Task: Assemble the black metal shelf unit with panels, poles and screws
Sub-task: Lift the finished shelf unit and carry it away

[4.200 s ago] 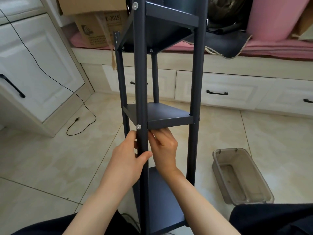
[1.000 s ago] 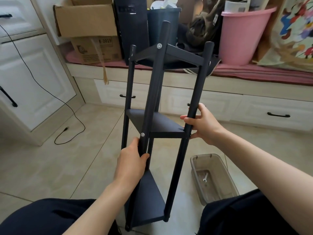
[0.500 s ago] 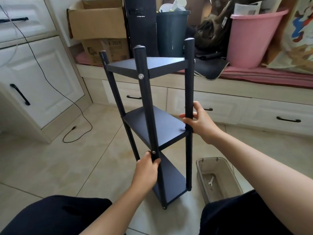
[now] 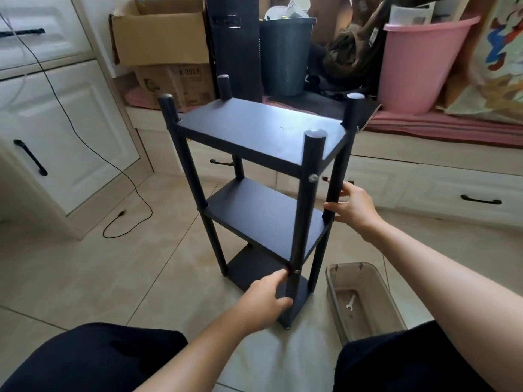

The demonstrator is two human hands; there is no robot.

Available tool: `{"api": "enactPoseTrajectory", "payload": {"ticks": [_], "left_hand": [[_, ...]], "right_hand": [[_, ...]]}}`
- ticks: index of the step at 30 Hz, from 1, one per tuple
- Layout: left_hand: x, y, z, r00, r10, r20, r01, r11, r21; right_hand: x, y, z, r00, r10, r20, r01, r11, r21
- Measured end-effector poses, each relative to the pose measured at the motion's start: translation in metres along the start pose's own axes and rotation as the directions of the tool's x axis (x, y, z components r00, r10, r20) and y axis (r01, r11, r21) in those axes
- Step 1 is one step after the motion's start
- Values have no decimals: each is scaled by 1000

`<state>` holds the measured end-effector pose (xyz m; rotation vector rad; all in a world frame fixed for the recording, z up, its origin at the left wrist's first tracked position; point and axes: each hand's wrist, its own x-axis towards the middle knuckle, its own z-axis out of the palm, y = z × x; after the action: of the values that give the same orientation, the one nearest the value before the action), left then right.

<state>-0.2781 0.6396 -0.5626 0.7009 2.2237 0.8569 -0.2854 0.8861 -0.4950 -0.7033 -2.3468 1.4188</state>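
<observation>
The black shelf with 3 panels stands on the tiled floor. The left hand grips the near pole low down. The right hand grips another pole.

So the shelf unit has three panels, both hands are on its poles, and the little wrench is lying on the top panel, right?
Not quite. The head view shows the wrench lying in the clear plastic bin on the floor beside the shelf unit, not on the top panel. The rest holds: three panels, left hand and right hand on poles.
</observation>
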Motion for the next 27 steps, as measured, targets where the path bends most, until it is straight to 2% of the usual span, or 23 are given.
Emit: {"api": "enactPoseTrajectory", "payload": {"ticks": [8,15,18,20,22,25,27], "left_hand": [[7,10,16,999,-19,44,23,994,-102],[5,21,-4,1000,-10,12,11,996,-85],[6,29,-41,990,-105,-95,72,952,-298],[6,31,-73,963,-219,-157,121,873,-472],[5,26,-106,926,-304,-223,115,791,-601],[3,7,-148,809,-375,-453,78,832,-550],[6,-4,-169,731,-401,-552,68,848,-526]], "right_hand": [[1,5,-2,999,11,37,-11,1000,7],[-12,-4,-5,987,146,69,-149,987,55],[-27,-14,-6,975,207,81,-215,971,105],[-41,-23,-5,973,202,109,-218,964,155],[-58,-31,-3,966,148,213,-186,968,171],[-80,-35,5,927,44,371,-92,989,112],[-85,-35,9,926,-7,378,-24,997,76]]}}
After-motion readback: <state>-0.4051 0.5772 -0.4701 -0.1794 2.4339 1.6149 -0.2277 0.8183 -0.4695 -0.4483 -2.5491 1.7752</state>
